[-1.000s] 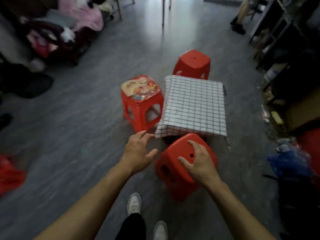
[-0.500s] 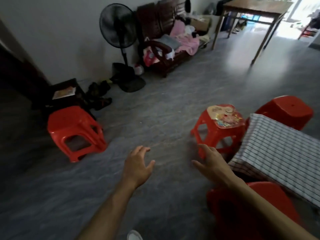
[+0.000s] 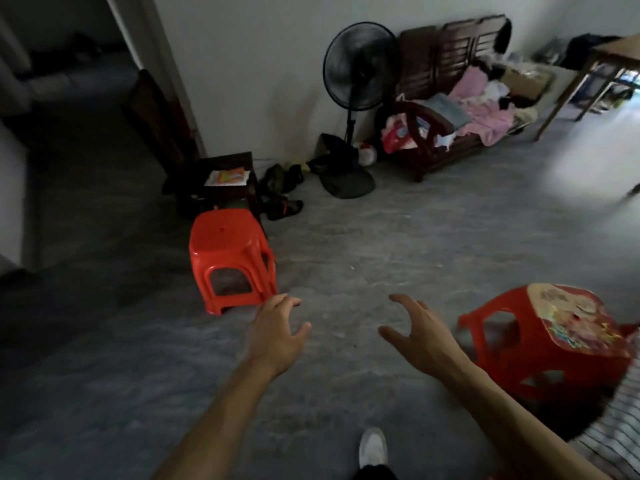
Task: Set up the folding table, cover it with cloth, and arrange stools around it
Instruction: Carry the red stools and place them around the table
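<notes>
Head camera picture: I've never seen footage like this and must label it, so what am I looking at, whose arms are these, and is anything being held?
There is no machine here. The single picture comes from a wide-angle camera worn on a person's head, looking forward and down, so the two bare arms reaching in from the bottom are the wearer's own. The left hand and right hand are both spread open in the air above the grey floor and hold nothing. Ahead to the left a plain red stool stands alone on the floor. At the right, a second red stool with a colourful picture on its seat stands by the checked cloth at the picture's edge. Further back are a standing fan and a wooden bench piled with clothes. A white shoe shows below.
</notes>
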`<control>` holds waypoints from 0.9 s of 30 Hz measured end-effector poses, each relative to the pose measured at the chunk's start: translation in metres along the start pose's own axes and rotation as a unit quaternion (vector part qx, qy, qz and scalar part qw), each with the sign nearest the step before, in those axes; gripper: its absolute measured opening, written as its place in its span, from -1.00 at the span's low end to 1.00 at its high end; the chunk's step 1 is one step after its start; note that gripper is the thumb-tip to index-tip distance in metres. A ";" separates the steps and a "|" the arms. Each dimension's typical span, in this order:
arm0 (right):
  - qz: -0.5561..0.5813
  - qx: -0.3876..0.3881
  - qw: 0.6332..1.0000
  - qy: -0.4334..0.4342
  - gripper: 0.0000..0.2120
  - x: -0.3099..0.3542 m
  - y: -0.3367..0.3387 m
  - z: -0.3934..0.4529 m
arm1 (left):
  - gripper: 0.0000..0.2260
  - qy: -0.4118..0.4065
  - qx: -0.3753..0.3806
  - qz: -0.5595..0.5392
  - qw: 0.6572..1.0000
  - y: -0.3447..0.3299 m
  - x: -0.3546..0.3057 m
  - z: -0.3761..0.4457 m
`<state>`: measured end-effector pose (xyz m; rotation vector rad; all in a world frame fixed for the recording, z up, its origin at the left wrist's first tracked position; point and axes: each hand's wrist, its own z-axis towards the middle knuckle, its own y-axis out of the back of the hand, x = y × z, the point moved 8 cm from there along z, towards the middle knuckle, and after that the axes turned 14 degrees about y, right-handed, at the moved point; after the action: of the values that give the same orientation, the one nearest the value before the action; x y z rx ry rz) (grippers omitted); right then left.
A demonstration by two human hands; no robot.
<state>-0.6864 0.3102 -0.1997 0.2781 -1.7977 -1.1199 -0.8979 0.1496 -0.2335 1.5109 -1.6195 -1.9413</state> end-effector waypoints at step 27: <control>0.044 0.145 0.973 0.173 -0.43 0.092 -0.062 0.447 | -0.58 0.214 -0.130 -0.032 0.968 0.087 0.104 0.292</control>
<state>-1.1146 0.4731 -0.2437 0.5286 -1.6376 -0.6932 -1.2096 0.2255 -0.2557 1.7343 -1.1029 -1.6270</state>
